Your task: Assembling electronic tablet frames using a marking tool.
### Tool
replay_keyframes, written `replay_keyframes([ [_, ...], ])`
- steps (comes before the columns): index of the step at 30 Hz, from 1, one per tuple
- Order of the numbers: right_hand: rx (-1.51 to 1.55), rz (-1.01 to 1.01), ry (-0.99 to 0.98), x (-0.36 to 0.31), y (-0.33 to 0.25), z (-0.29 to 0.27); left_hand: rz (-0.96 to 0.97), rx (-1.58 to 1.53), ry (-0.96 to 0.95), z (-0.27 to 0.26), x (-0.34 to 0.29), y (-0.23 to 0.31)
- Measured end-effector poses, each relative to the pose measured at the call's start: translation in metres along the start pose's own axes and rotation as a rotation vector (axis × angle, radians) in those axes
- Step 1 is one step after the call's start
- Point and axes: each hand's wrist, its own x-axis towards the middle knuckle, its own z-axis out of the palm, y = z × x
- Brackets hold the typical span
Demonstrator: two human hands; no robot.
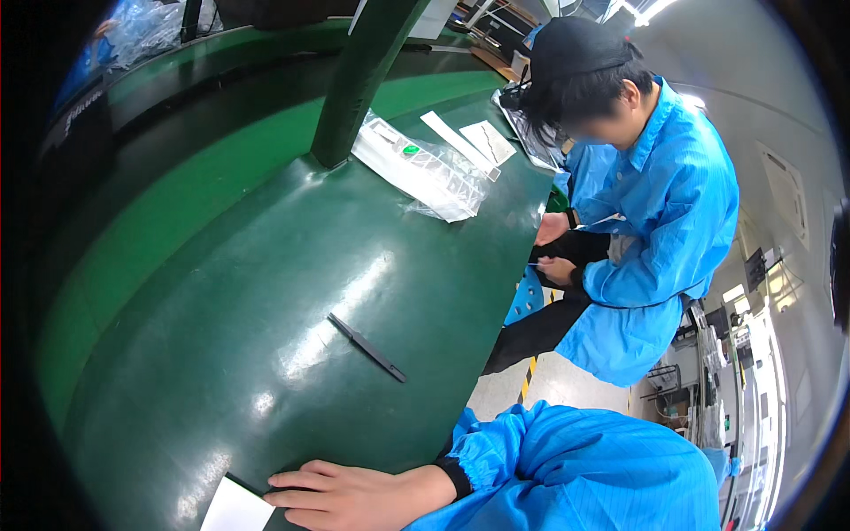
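My right hand (350, 497) lies palm down at the near edge of the green tabletop (221, 354), its arm coming in from the right in a blue sleeve (567, 469) with a dark cuff. The fingers are stretched out to the left and slightly apart. Their tips reach the edge of a white card or sheet (237, 507), which the lower border cuts off; whether they press on it I cannot tell. Farther up the table lies a slim black tool (367, 348), narrower at one end, touched by no hand. My left hand is out of view.
A green post (363, 88) rises from the table. Beside it lie clear plastic packaging (425, 173) with white strips and a small printed sheet (487, 142). To the right sits a co-worker (664, 212) in a blue smock and black cap, hands beside the table edge.
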Motion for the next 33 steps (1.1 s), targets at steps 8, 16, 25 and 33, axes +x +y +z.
replay_keyframes([
  [8, 0.011, 0.001, -0.004, 0.0026, -0.0002, -0.0030, -0.008, -0.003, 0.019, 0.0003, -0.0008, -0.0014],
  [16, 0.005, -0.008, 0.036, 0.0046, -0.0043, -0.0017, -0.009, -0.023, 0.019, -0.0026, -0.0028, -0.0035],
  [25, 0.017, -0.007, 0.078, 0.0015, -0.0040, -0.0040, -0.011, -0.027, 0.021, -0.0017, -0.0052, -0.0012],
  [33, 0.018, -0.025, 0.065, 0.0003, 0.0034, -0.0042, 0.003, -0.039, 0.035, 0.0030, -0.0023, 0.0006],
])
